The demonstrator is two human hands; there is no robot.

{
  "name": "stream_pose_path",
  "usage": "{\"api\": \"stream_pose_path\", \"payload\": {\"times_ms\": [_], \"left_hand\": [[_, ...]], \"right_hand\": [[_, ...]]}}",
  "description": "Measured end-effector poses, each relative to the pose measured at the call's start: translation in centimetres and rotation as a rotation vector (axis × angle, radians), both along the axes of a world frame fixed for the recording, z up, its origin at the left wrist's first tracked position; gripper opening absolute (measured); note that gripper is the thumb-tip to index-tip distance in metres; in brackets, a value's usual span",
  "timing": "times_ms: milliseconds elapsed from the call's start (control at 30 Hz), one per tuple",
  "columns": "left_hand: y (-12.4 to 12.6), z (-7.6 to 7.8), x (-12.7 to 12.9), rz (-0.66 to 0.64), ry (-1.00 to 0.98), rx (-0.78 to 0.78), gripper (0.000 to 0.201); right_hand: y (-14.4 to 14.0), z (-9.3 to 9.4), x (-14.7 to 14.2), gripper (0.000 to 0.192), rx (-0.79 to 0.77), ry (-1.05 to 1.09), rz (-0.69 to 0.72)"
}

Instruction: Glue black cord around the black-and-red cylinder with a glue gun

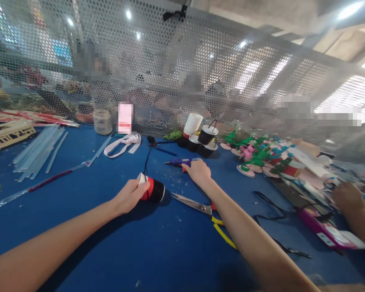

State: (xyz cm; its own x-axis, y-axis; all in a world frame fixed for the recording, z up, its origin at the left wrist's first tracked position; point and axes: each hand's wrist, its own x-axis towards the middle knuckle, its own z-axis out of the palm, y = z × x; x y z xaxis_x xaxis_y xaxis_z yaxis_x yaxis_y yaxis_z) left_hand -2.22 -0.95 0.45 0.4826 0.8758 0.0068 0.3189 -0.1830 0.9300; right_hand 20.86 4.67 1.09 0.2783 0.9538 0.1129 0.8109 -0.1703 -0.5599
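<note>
Head view: left hand [128,197] wraps a small black cup [154,190] with a red band, lying on its side on the blue bench [79,227]; cup's long axis runs roughly left-right, closed base toward the right, white rim end inside the grip. A black string [146,160] runs from the cup's rim end away toward the mesh wall [170,81]. Right hand [198,171] reaches further out and lies on the blue glue gun [178,162]; fingers curl over its handle end, nozzle pointing left, grip looks closed on it but the underside is hidden. Glue gun lies beyond and slightly right of the cup, near it, not touching. Scissors [194,204] with yellow handles lie between the two forearms, just right of the cup, blades pointing left toward it. A stack of similar black cups [205,140] stands past the glue gun. Another person's hand [348,198] is at far right by a pile of coloured foam shapes [261,158]
</note>
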Motion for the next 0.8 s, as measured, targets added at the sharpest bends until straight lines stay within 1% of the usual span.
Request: {"api": "stream_pose_path", "payload": {"times_ms": [33, 100, 200, 233, 267, 333, 367, 467, 533, 600, 700, 800], "left_hand": [[0.0, -0.1, 0.0, -0.002, 0.014, 0.015, 0.036], [0.0, -0.1, 0.0, -0.012, 0.039, 0.046, 0.035], [-0.3, 0.1, 0.2, -0.033, 0.098, 0.125, 0.033], [-0.4, 0.3, 0.3, -0.042, 0.122, 0.154, 0.032], [-0.5, 0.4, 0.3, -0.056, 0.145, 0.177, 0.031], [-0.8, 0.7, 0.4, -0.090, 0.181, 0.206, 0.030], [-0.8, 0.8, 0.5, -0.110, 0.189, 0.216, 0.029], [-0.9, 0.9, 0.5, -0.150, 0.179, 0.227, 0.028], [-0.9, 0.8, 0.5, -0.131, 0.156, 0.183, 0.029], [-0.8, 0.8, 0.6, -0.091, 0.115, 0.084, 0.031], [-0.6, 1.0, 0.7, -0.027, 0.021, -0.108, 0.031], [-0.3, 1.0, 0.8, 0.041, -0.065, -0.253, 0.029]], "right_hand": [[-0.4, 0.5, -0.5, 0.019, 0.018, -0.028, 0.021], [-1.4, 1.6, -2.0, 0.024, 0.031, -0.051, 0.112], [-3.1, 2.7, -4.8, 0.036, -0.015, -0.003, 0.344], [-3.6, 2.9, -5.7, 0.040, -0.047, 0.042, 0.467], [-4.1, 3.0, -6.5, 0.044, -0.104, 0.148, 0.650], [-4.9, 2.8, -7.7, 0.047, -0.153, 0.322, 0.812], [-5.1, 2.6, -8.1, 0.043, -0.148, 0.414, 0.825], [-5.5, 2.0, -8.3, 0.028, -0.073, 0.667, 0.677], [-5.4, 1.9, -7.9, 0.024, -0.044, 0.774, 0.608], [-5.4, 2.1, -7.5, 0.021, -0.010, 0.794, 0.586], [-5.3, 2.8, -6.9, 0.020, 0.067, 0.754, 0.563], [-5.3, 3.6, -6.4, 0.019, 0.132, 0.715, 0.554]]}}
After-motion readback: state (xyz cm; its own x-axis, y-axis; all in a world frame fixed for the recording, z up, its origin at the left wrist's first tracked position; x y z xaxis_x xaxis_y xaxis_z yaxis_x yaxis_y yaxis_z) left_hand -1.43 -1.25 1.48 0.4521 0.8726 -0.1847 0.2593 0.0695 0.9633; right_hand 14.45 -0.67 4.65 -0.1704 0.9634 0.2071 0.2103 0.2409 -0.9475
